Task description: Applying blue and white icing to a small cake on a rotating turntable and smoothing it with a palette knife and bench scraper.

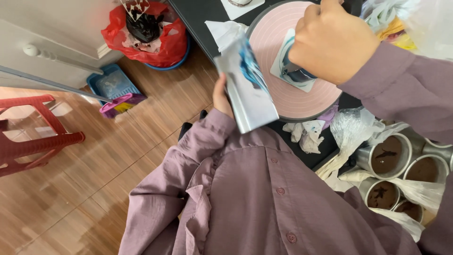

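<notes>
My left hand (221, 97) holds a shiny silver sheet with blue and black paint streaks (247, 85), tilted upright beside the table edge; most of the hand is hidden behind it. My right hand (330, 40) is closed over a small white square tile with blue and black swirls (283, 71), pressing on it. The tile lies on a round pink turntable (292, 101) on a dark table (198, 19). I wear a mauve buttoned shirt.
Several metal cups of dark brown stuff (389, 156) and plastic bags (351, 127) stand at the right. Crumpled tissue (306, 134) lies by the turntable. On the wooden floor sit a red-lined bin (148, 35), a blue tray (111, 82) and a red stool (33, 134).
</notes>
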